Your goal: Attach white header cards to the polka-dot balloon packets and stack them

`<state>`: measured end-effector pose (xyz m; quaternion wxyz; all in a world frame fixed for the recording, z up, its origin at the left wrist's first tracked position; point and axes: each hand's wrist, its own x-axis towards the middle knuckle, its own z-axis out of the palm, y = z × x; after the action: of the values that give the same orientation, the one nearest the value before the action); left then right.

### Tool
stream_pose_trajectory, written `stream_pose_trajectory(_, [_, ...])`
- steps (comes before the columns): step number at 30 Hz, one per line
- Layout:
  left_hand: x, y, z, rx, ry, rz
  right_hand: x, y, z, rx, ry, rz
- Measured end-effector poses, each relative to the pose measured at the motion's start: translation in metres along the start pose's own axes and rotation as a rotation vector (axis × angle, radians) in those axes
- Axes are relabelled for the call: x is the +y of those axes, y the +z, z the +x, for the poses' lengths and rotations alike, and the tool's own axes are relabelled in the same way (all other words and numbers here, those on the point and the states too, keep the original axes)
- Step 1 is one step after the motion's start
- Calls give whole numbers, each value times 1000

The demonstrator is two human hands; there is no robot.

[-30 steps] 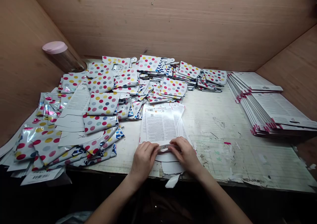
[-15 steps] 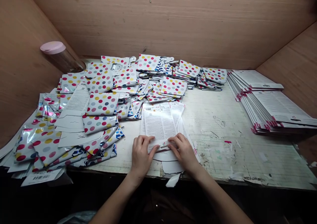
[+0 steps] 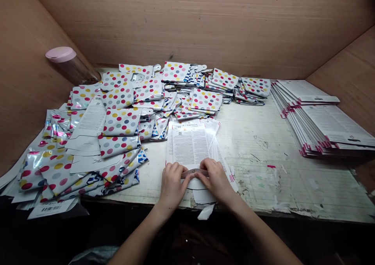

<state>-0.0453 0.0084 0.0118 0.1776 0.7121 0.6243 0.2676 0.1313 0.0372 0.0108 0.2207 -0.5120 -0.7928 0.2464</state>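
A printed card [image 3: 191,144] with a barcode at its far end lies on a small pile of similar cards in front of me. My left hand [image 3: 174,181] pinches the left side of its near end. On the other side my right hand [image 3: 215,179] grips the same end, the thumbs almost meeting at the middle. Between my fingers the near edge bends up into a curved fold. More white cards [image 3: 203,196] stick out beneath, towards the table's front edge. Some cards fan out to the right under the top one.
Polka-dot foil packets [image 3: 121,122] are heaped on the left and along the back. Stacked printed cardboard sleeves [image 3: 331,124] with pink edges stand at the right. A pink-lidded bottle [image 3: 61,56] leans at the back left. Wooden panels [image 3: 187,27] enclose the worn table [image 3: 252,140].
Both hands have closed on the near end of the top card and drawn slightly together. That end, flat before, is now bent upward.
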Motion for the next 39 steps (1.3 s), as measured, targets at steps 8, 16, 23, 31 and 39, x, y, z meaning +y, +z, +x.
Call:
stream_pose_trajectory(8, [4, -21, 10, -96, -526, 64, -5, 9, -5, 184, 116, -172])
stream_pose_trajectory(16, [3, -32, 14, -124, -569, -61, -7, 17, -21, 320, 29, -295])
stream_pose_trajectory(23, [28, -34, 4, -335, -407, -557, -21, 9, -19, 404, -462, -252])
stream_pose_trajectory(31, [19, -42, -2, -106, -301, -548, 65, -148, -40, 703, -443, -465])
stream_pose_trajectory(39, [-23, 3, 34, 92, -309, 407, 242, -278, -53, 569, 342, -721])
